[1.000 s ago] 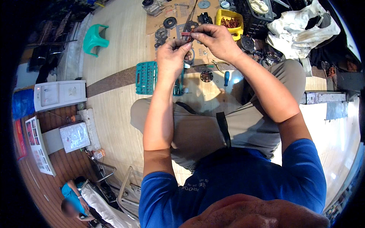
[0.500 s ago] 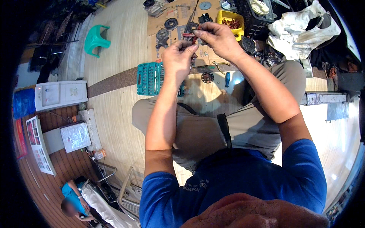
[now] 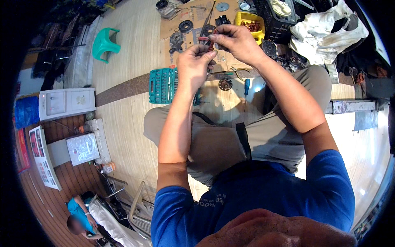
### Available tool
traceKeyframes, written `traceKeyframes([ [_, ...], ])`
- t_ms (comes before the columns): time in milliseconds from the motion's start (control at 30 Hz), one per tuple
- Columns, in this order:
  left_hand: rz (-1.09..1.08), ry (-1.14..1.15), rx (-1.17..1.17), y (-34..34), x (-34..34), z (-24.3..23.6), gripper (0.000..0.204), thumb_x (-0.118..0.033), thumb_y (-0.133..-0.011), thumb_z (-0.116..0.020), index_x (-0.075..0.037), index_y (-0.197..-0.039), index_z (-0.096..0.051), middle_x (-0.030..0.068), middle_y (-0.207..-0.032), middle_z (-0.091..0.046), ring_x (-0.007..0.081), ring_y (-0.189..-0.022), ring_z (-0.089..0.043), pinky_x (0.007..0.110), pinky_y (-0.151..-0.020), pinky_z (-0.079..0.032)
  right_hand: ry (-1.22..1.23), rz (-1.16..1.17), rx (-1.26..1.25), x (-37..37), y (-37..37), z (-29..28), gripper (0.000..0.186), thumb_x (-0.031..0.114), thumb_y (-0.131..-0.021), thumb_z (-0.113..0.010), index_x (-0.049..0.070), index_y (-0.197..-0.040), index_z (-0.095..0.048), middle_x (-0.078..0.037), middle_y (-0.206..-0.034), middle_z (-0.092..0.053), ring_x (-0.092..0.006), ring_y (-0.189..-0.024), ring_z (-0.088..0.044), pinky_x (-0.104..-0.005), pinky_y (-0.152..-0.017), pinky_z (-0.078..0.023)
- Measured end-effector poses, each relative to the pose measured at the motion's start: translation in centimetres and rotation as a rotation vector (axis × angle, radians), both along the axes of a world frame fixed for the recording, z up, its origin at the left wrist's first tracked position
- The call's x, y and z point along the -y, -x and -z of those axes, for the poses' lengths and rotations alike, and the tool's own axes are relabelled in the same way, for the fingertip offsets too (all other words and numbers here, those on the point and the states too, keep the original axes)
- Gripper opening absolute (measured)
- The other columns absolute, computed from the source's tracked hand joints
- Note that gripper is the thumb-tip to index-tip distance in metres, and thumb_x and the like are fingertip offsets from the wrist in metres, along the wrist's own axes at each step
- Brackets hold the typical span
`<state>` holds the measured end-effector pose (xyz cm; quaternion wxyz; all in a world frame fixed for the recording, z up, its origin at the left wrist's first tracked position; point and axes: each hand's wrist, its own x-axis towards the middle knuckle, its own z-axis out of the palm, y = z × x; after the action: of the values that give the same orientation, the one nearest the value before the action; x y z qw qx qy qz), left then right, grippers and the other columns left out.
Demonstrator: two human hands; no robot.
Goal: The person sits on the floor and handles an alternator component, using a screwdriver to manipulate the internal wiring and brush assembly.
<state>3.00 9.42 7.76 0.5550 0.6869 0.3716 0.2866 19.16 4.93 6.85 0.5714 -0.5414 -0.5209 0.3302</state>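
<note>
Both my hands meet over the far part of the floor, fingers bent in a pinch. Between their fingertips is a small dark-red piece (image 3: 211, 46), with a short reddish end (image 3: 203, 38) sticking out to the left; its exact kind is too small to tell. My left hand (image 3: 192, 65) grips it from below, and my right hand (image 3: 238, 44) pinches its upper part. Under and beyond them lies flattened cardboard (image 3: 187, 12) bearing a black ring-shaped part (image 3: 186, 26), a dark metal part (image 3: 176, 40) and a long thin rod (image 3: 207, 16).
A yellow container (image 3: 261, 35) of copper-red pieces stands past my right hand. Nearer lie a teal socket set (image 3: 160, 86), a round dark disc (image 3: 225, 84), pliers (image 3: 237, 75) and a blue screwdriver (image 3: 247, 85). A green stool (image 3: 106, 43) stands left. Another person (image 3: 84, 218) is at lower left.
My hands keep nearly the same place and hold on the red piece, with slight finger shifts. The whole view has shifted very slightly.
</note>
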Motion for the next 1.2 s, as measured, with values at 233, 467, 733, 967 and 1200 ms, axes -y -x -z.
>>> traceKeyframes([
  [233,0.070,0.366,0.284,-0.2,-0.2,0.5,0.019,-0.003,-0.088,-0.059,0.008,-0.103,-0.057,0.0134,-0.081,-0.065,0.0193,-0.066,-0.065,0.030,-0.061,-0.056,0.019,-0.044,-0.122,-0.5,-0.5,0.4,0.028,0.024,-0.085,-0.068,-0.002,-0.093,-0.067,-0.005,-0.074,-0.065,-0.0088,-0.068,-0.056,-0.0267,-0.065,-0.048],
  [467,-0.060,0.167,0.139,-0.6,0.1,0.5,0.011,-0.005,-0.086,-0.063,0.003,-0.092,-0.060,0.0063,-0.074,-0.063,0.0108,-0.059,-0.059,0.023,-0.052,-0.049,0.013,0.022,-0.077,-0.2,-0.3,0.3,0.027,0.025,-0.085,-0.067,-0.001,-0.090,-0.067,-0.004,-0.073,-0.065,-0.0083,-0.068,-0.055,-0.0265,-0.065,-0.047],
  [733,0.013,0.246,0.220,-0.1,-0.2,0.3,0.011,-0.005,-0.086,-0.063,0.003,-0.093,-0.059,0.0064,-0.077,-0.063,0.0114,-0.062,-0.059,0.023,-0.054,-0.048,0.012,-0.045,-0.085,-0.2,0.0,0.0,0.026,0.022,-0.085,-0.068,-0.002,-0.094,-0.066,-0.002,-0.079,-0.064,-0.0063,-0.073,-0.054,-0.0235,-0.067,-0.046],
  [967,0.011,0.203,0.145,0.0,0.1,0.0,0.014,-0.004,-0.088,-0.059,0.005,-0.099,-0.058,0.0098,-0.080,-0.064,0.0154,-0.063,-0.062,0.027,-0.056,-0.053,0.084,-0.080,0.039,0.1,-0.5,-0.5,0.023,0.019,-0.086,-0.066,-0.001,-0.095,-0.064,-0.001,-0.083,-0.064,-0.0055,-0.078,-0.053,-0.0229,-0.072,-0.045],
  [1200,0.082,0.331,0.267,0.2,0.0,0.2,0.013,-0.006,-0.090,-0.057,0.005,-0.097,-0.059,0.0109,-0.079,-0.064,0.0177,-0.063,-0.064,0.030,-0.058,-0.055,0.046,-0.208,-0.081,0.0,-0.9,-0.6,0.021,0.018,-0.087,-0.064,-0.001,-0.095,-0.065,-0.002,-0.082,-0.065,-0.0063,-0.081,-0.056,-0.0236,-0.075,-0.046],
])
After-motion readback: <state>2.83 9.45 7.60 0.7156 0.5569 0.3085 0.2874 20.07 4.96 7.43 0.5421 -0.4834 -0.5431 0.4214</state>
